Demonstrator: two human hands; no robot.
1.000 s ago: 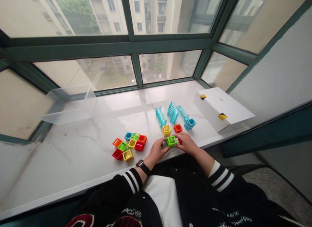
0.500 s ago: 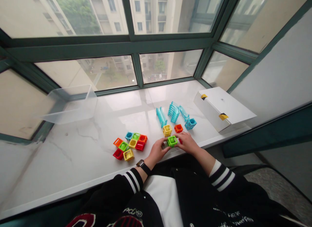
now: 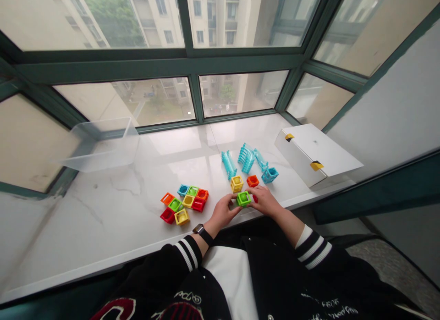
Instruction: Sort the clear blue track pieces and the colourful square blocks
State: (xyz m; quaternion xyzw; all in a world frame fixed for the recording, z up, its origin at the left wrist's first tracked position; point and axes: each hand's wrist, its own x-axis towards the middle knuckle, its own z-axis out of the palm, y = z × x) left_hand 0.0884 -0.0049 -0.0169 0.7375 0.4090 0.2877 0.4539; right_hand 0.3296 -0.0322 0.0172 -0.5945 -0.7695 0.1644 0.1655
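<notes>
Through the head camera, I am seeing the left hand (image 3: pixel 222 212) and the right hand (image 3: pixel 266 201) holding the green cube (image 3: pixel 244 199) between them, fingers curling narrowly against its sides. A red piece (image 3: pixel 255 198) is peeking out just right of the green cube; I cannot tell whether it is being gripped. Beyond the green cube, a yellow cube (image 3: pixel 237 184) is sitting nearby and a blue curved track (image 3: pixel 246 158) is lying farther off.

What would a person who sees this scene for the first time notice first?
Probably the bright green block, held between the left hand and the right hand near the front edge of the white counter. Next come the group of colored blocks to the left and the translucent blue pieces beyond the hands.
</notes>
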